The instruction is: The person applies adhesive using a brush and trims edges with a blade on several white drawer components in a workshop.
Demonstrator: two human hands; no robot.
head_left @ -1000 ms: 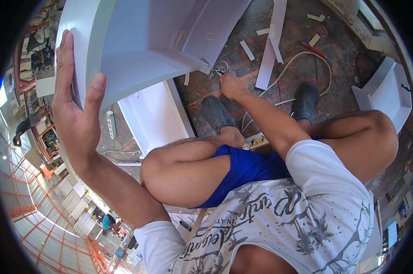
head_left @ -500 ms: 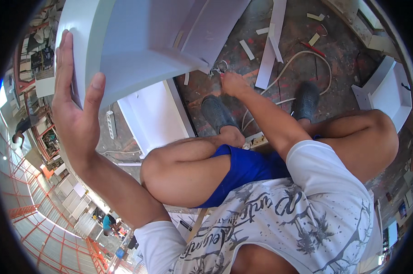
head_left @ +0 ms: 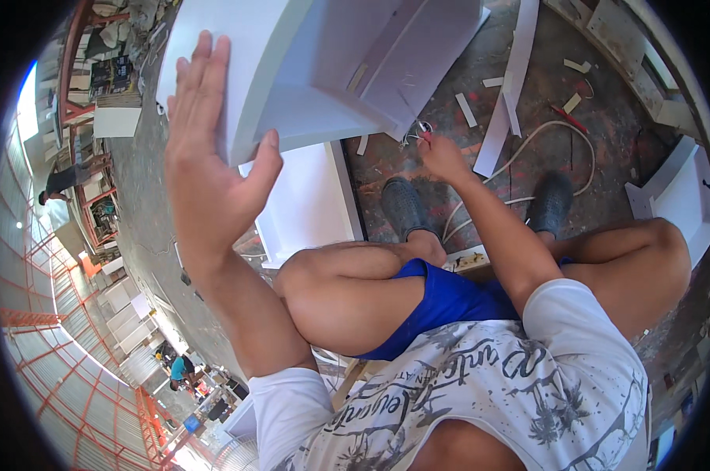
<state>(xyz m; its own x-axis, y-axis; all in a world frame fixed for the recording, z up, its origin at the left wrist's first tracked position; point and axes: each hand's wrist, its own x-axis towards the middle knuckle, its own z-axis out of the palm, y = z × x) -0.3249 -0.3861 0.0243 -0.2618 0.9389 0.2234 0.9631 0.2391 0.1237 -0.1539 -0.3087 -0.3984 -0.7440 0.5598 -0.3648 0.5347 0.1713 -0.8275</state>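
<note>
A large white cabinet-like box stands tilted before me, its open side with a thick edge toward me. My left hand lies against its outer left face, fingers stretched out flat, thumb spread by the edge. My right hand is closed around a small tool with a red handle, beside the box's lower right corner. The exact kind of tool is hard to make out. Thin white wires and a shiny ring-like part show at its tip.
A white drawer-like box lies under the large one. White strips and offcuts litter the stained floor, with a looped pale cable and a red pen-like item. Another white piece stands at right. Two people are far off at left.
The view has swung so that the scene shifts to the right. My left hand stays against the box, and my right hand keeps its grip by the corner.
</note>
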